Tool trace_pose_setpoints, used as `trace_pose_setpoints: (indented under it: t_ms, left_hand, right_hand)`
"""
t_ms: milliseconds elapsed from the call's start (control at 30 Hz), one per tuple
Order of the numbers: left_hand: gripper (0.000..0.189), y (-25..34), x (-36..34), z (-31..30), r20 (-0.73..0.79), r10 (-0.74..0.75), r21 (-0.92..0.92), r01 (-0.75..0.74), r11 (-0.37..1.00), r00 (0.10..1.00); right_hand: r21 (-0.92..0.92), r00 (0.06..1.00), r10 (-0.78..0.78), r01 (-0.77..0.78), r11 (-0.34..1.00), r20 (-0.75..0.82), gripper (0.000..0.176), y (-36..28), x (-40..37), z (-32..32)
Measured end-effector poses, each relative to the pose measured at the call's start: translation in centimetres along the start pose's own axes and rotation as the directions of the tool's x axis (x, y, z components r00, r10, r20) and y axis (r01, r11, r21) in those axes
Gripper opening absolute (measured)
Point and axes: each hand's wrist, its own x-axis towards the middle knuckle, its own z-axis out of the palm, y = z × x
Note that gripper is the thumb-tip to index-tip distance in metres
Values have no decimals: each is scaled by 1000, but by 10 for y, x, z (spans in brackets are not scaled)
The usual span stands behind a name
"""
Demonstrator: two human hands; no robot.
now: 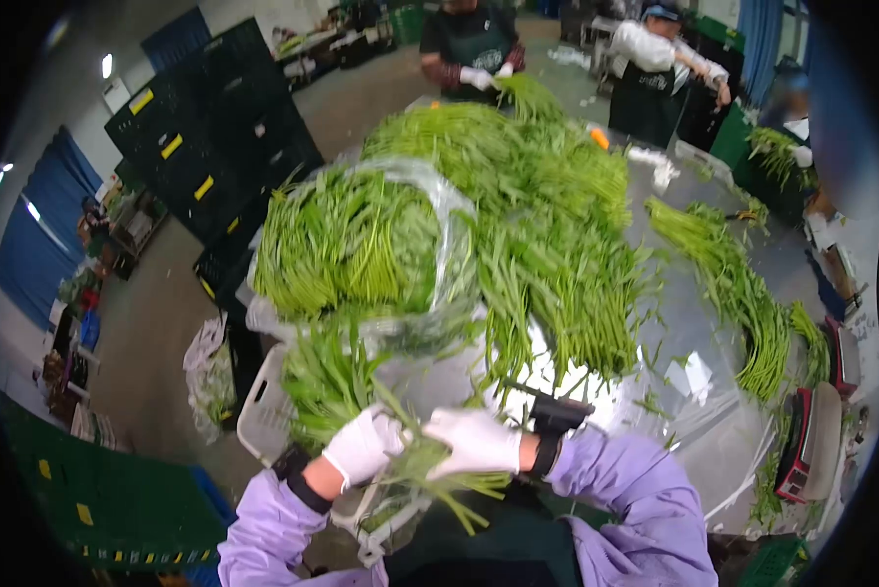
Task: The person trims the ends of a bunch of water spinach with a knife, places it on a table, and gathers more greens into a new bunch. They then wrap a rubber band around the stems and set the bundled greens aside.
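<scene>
Both my hands wear white gloves and are close together at the near edge of the metal table (400, 376). My left hand (366, 446) is closed around a bunch of long-stemmed leafy greens, apparently water spinach (320, 383), whose leaves fan out beyond it. My right hand (474, 442) is closed on stems of the same greens, and the cut ends (469, 509) stick out below it. Some fingers are hidden by stems. Under and beside the bunch is a white plastic basket (261, 403). Just past my hands stands a bulging clear plastic bag (447, 210) packed with greens.
A large heap of greens (547, 225) covers the table's middle, with more bundles (728, 279) on the right. Red-edged scales (797, 445) stand at the right edge. Dark stacked crates (205, 137) rise at left. Two co-workers (474, 44) (650, 78) stand across the table.
</scene>
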Motion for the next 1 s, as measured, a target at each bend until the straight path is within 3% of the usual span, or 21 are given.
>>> trace_pose_setpoints:
  t_ms: [67, 133, 200, 333, 400, 433, 467, 500, 533, 567, 600, 667, 733, 767, 800, 833, 867, 900, 933, 967, 1000]
  left_hand:
    - [18, -2, 0, -6, -50, -21, 40, 24, 999, 998]
    - [40, -5, -3, 7, -97, -41, -8, 41, 999, 994]
    - [47, -4, 3, -5, 38, -31, 31, 30, 999, 999]
    - [45, -16, -1, -6, -96, -72, 12, 73, 997, 993]
    - [46, -20, 0, -4, -47, -102, -97, 97, 991, 994]
    - [46, -19, 0, -4, -88, -115, -145, 101, 984, 990]
    - [46, -19, 0, 3, -92, -104, -140, 91, 986, 990]
    - [47, -18, -4, 22, -102, -184, -478, 114, 871, 978]
    - [48, -18, -9, 45, -79, -259, -758, 111, 643, 963]
    - [53, -22, -4, 48, -341, -105, -503, -88, 860, 934]
    - [53, -23, -4, 51, -346, -101, -505, -94, 858, 933]
    - [61, -20, -4, 31, -199, 18, -283, -75, 956, 980]
    - [72, -18, -6, 15, -10, -63, -94, 61, 994, 998]
    - [72, -21, -11, 12, -27, -112, -132, 108, 985, 993]
    - [73, -26, -17, 7, -32, -168, -176, 160, 971, 985]
    - [70, -30, -25, 11, -19, -260, -224, 249, 942, 965]
    - [62, -30, -28, 7, -155, -339, -393, 257, 883, 928]
    - [56, -30, -32, 8, -104, -481, -568, 345, 747, 871]
    - [51, -25, -35, 5, -59, -584, -658, 409, 632, 809]
    - [47, -28, -42, 24, -12, -577, -736, 383, 558, 816]
    - [43, -31, -45, 35, 18, -562, -803, 347, 484, 827]
  right_hand:
    - [-77, 990, -55, 45, 996, -128, 42, -7, -1, 10]
    - [41, 980, -53, 62, 997, -193, 27, -6, 0, 15]
    - [53, 967, -107, 122, 991, -229, 26, 0, 5, 13]
    - [157, 945, -170, 219, 963, -279, 24, 6, 5, 9]
    - [402, 999, 50, -45, 914, 0, 23, 1, 0, -5]
    - [582, 996, 54, -85, 809, 70, 26, 0, -2, -14]
    - [578, 996, 60, -84, 812, 61, 26, -1, -7, -20]
    - [639, 985, 123, -175, 749, 125, 28, -3, -12, -25]
    - [689, 964, 179, -264, 674, 194, 31, -5, -17, -30]
    - [696, 946, 202, -324, 641, 254, 36, -7, -21, -37]
    - [646, 931, 198, -357, 674, 308, 40, -5, -25, -40]
    - [682, 868, 209, -486, 547, 451, 40, -8, -36, -53]
    - [711, 841, 231, -538, 452, 490, 37, 2, -57, -63]
    - [530, 994, -99, 57, 846, 52, 39, 45, -81, -34]
    - [649, 749, 292, -662, 376, 594, 46, 46, -91, -56]
    - [797, 818, 408, -535, 280, 406, 27, 24, -102, -78]
    - [750, 787, 477, -574, 330, 391, 26, 61, -127, -69]
    - [834, 610, 740, -538, 124, 284, 25, 59, -145, -70]
    - [939, 795, 606, -223, 262, 20, 19, 86, -166, -59]
    - [969, 783, 573, 169, 178, -242, 18, 88, -165, -48]
    - [960, 670, 698, 263, 94, -253, 18, 71, -154, -56]
